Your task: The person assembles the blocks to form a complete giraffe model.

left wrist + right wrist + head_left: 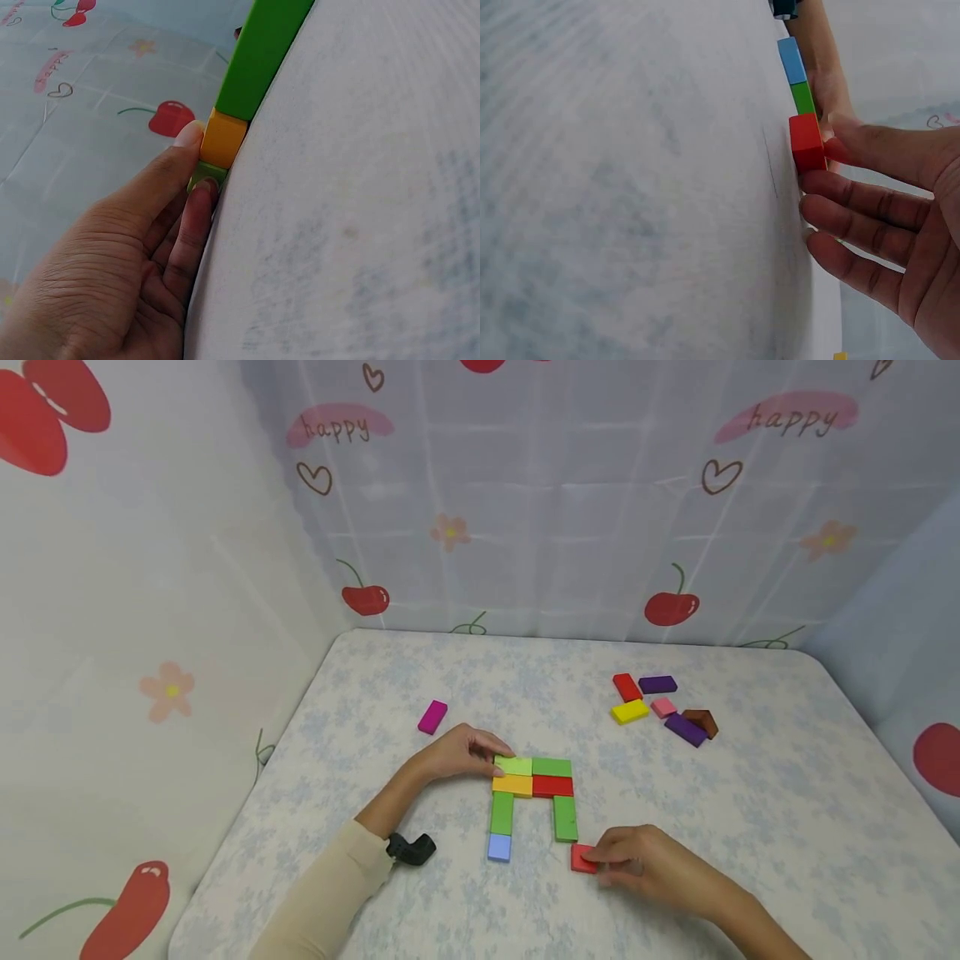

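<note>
Small flat coloured blocks form an arch-like figure on the table. My left hand (463, 752) is at its far left corner, thumb and fingertips pinching at the light green block (514, 766). The thumb tip also meets the orange block (223, 139) beside it. Below, a green block (502, 813) and a light blue block (499, 848) make the left leg. On the right leg, a green block (566, 819) stands under a red block (552, 787). My right hand (645, 867) pinches a light red block (807, 142) at this leg's near end, thumb on top.
A magenta block (432, 717) lies left of the figure. At the back right are a yellow block (630, 712), a pink block (663, 707), a brown block (702, 721), and purple and red ones. A black wrist device (412, 849) is by the left sleeve. Patterned curtains surround the table.
</note>
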Available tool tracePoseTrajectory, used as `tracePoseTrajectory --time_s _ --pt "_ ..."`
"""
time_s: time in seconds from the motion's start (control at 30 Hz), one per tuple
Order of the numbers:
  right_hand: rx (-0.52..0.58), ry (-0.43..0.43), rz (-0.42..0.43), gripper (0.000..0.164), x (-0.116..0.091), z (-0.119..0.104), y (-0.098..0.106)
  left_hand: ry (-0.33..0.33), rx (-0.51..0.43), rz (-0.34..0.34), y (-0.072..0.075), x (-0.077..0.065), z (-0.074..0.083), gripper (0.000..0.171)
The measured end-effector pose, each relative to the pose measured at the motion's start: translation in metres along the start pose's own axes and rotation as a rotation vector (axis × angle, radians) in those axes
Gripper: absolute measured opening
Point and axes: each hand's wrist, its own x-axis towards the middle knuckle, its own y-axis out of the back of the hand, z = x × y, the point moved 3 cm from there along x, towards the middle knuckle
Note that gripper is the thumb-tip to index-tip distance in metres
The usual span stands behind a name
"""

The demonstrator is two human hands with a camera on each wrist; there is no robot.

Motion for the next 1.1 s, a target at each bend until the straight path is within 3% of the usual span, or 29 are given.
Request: tracePoseTrajectory --time_s 0.27,0.6,0.77,1.1 --pt "-0.079 0.002 -0.057 0.032 0.003 -0.009 -0.004 -0.001 -0.005 0.001 0.0 0.001 -0.001 0.033" --pt "-0.108 -0.116 -0.101 0.039 0.009 -0.013 -0.007 -0.001 0.012 0.0 0.0 0.0 0.0 0.034" --pt "-0.088 -0.107 -0.092 0.032 0.009 -0.013 -0.008 -0.003 0.015 -0.003 0.0 0.001 0.001 0.034" --pt "-0.115 -0.09 -0.087 0.036 0.01 -0.015 -0.012 -0.002 0.009 0.0 0.0 0.0 0.003 0.034"
